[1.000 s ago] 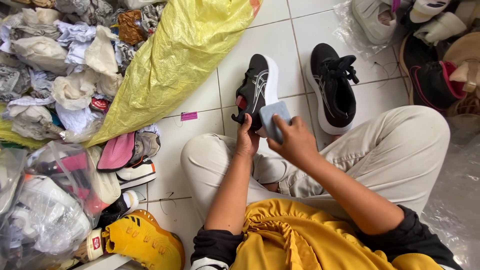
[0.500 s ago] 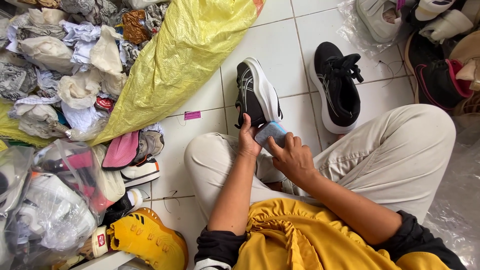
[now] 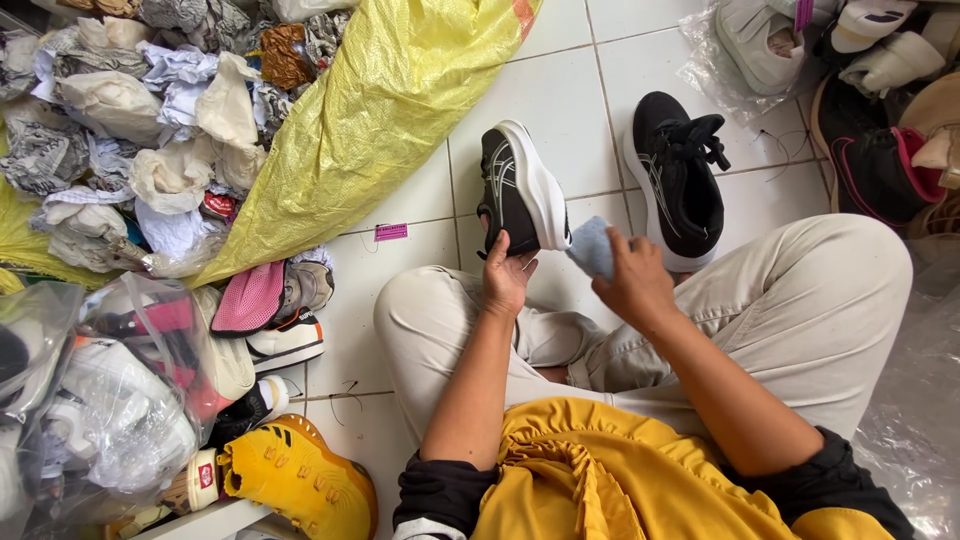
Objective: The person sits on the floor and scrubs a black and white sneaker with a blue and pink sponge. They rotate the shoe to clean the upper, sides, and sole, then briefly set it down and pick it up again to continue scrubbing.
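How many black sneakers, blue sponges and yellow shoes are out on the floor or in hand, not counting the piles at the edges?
Black sneakers: 2, one held in the left hand as black sneaker, the other black sneaker on the tile
Blue sponge: 1, in the right hand
Yellow shoe: 1
Total: 4

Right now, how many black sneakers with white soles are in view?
2. One black sneaker is held at its heel by the left hand, with the right hand pressing a pale blue sponge beside its sole. The other sneaker lies on the tiled floor. Others may sit hidden in the piles.
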